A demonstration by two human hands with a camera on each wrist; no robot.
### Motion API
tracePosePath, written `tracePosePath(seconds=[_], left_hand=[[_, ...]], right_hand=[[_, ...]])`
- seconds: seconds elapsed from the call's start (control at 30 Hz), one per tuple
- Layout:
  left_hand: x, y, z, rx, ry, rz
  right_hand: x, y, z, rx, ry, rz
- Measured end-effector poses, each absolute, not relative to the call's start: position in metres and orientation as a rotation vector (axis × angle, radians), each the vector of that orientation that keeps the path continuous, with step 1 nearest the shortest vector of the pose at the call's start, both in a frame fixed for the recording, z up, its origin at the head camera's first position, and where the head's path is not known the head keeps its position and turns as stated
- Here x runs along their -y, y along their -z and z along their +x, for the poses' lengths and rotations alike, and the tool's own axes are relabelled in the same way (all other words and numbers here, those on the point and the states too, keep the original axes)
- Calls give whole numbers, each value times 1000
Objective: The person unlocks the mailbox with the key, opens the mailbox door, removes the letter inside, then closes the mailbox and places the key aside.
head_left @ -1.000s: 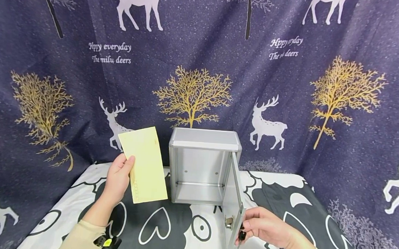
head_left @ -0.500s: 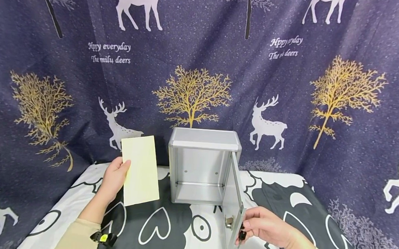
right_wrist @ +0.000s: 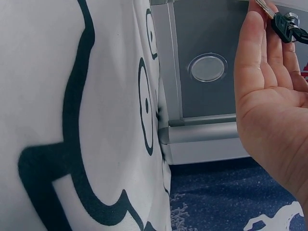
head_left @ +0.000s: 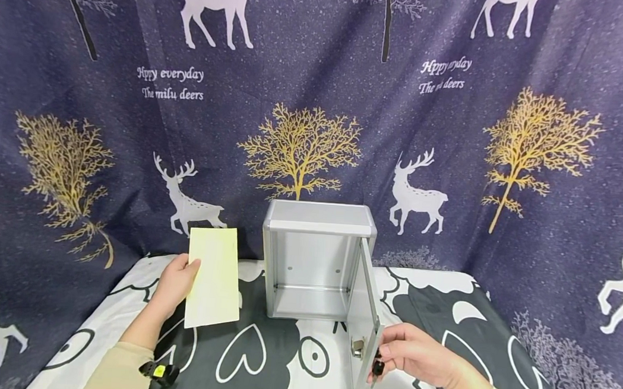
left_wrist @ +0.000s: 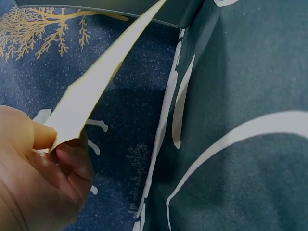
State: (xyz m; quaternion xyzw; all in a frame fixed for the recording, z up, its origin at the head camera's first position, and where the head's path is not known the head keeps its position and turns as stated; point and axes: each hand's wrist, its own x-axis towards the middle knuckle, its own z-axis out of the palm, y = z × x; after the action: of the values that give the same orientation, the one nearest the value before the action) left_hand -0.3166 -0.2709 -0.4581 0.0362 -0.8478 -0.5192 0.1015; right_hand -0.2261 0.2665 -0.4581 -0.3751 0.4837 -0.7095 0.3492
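Deer-print curtain behind, the left hand pinches yellow paper at its three o'clock, long axis upright, open box farther that way; right hand at the door, grip unclear

We look into a homelike corner, closely framed by fabric, where soft furnishings suggest a bedroom rather than a workplace. A dark blue hanging fills the background in loose folds, printed with golden trees, white deer and lettering that reads "Hppy everyday" above "The milu deers." Before it we see a flat surface spread with a black-and-white cloth, patterned like bedding with hearts and eye-like ovals. Whether a bed or a table lies beneath, we cannot tell. A black device worn on a sleeve lends the corner the air of a recording set.
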Motion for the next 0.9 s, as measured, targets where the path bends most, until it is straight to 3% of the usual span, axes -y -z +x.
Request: tracePosePath(seconds=[0.9], left_hand=[[297,486,-325,2614,1404,180]], right_hand=[[-266,459,-227,-1229,1834,-997]])
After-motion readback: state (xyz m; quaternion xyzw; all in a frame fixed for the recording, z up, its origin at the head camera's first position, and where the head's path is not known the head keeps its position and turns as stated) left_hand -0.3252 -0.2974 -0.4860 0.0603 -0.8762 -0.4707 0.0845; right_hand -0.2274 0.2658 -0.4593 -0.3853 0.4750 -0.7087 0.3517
